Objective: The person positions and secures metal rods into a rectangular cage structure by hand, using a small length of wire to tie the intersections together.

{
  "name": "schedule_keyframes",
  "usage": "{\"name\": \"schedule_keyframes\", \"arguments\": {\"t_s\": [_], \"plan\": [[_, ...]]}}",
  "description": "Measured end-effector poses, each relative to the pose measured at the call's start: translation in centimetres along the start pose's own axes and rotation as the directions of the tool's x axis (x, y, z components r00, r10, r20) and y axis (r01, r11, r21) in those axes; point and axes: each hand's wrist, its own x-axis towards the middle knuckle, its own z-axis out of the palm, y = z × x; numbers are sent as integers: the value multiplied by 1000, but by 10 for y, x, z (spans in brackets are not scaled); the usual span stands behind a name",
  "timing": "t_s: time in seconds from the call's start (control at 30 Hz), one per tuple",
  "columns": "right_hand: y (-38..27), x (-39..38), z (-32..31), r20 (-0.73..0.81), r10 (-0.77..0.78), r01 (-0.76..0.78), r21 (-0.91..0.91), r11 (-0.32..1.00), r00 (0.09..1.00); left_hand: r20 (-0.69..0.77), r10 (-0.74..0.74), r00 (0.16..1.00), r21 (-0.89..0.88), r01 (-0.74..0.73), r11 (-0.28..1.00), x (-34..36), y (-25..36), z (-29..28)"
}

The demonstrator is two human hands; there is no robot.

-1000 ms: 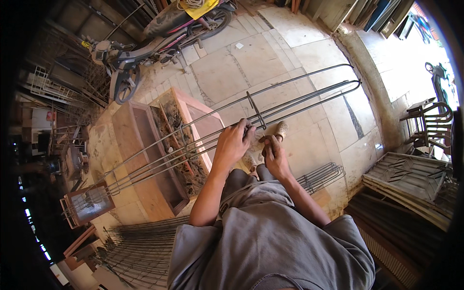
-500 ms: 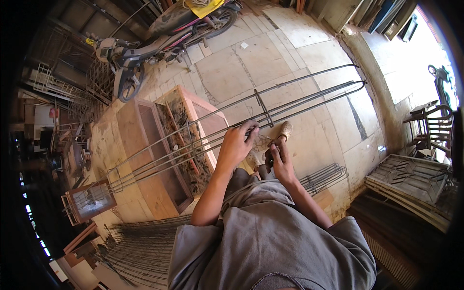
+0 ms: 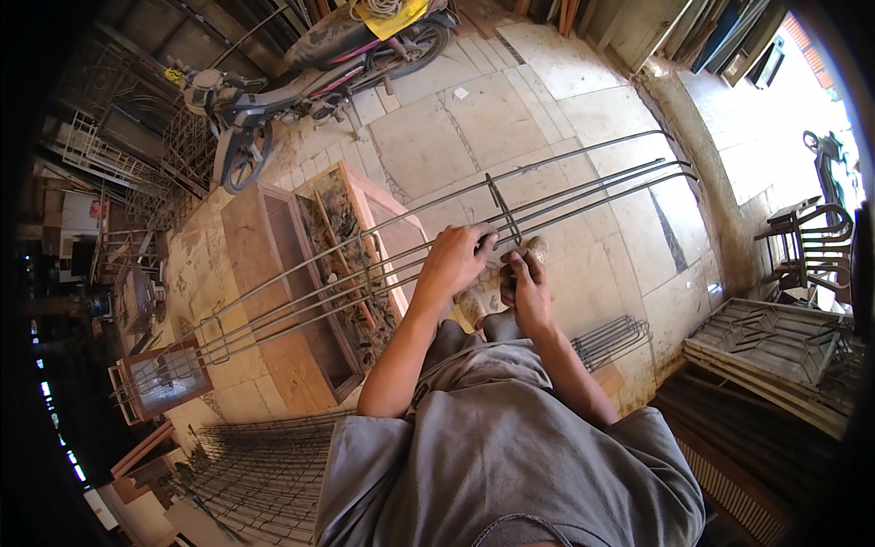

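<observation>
A long cage of steel rods point(image 3: 622, 193) runs diagonally in front of me, with cross loops along it and bent ends at the right. My left hand point(image 3: 463, 255) is curled on the near rods beside a cross loop point(image 3: 497, 196), its thumb and fingertips darkened. Just right of it, my right hand point(image 3: 525, 284) is closed near the loop's lower end, round something dark and small that I cannot make out. My light spotted shoes point(image 3: 535, 247) show below the hands. Under the cage's left half lie wooden framed panels point(image 3: 287, 360), and its far end crosses a small framed pane point(image 3: 166, 381).
A motorbike point(image 3: 239, 108) stands at the upper left. A wooden chair point(image 3: 811, 237) and stacked carved panels point(image 3: 756, 342) are at the right. More bent rods point(image 3: 611, 342) lie on the tiled floor point(image 3: 483, 118); long steel bars point(image 3: 251, 465) lie at the lower left.
Both hands have shifted slightly right along the rods, and the rods' right end looks a little farther right. My right hand's fingers have moved a little, staying closed.
</observation>
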Motion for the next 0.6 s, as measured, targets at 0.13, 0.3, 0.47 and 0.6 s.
{"name": "schedule_keyframes", "arguments": {"t_s": [0.13, 0.3, 0.47, 0.6], "plan": [[-8, 1, 0, -8, -149, 142, -254, 957, 989, -21, 66, 998, 22, -66, 998, 2, -1, 12], [-20, -6, 4, 21, -296, 264, -517, 814, 955, 34, 28, 999, -32, -27, 999, 2, 2, 10], [-29, -11, 2, 190, -524, 395, -864, 312, 830, 26, 97, 995, 28, -98, 995, 5, 1, 22], [-38, -19, 8, 239, -527, 398, -893, 212, 816, 44, 43, 998, 42, -45, 998, 8, 9, 23]]}}
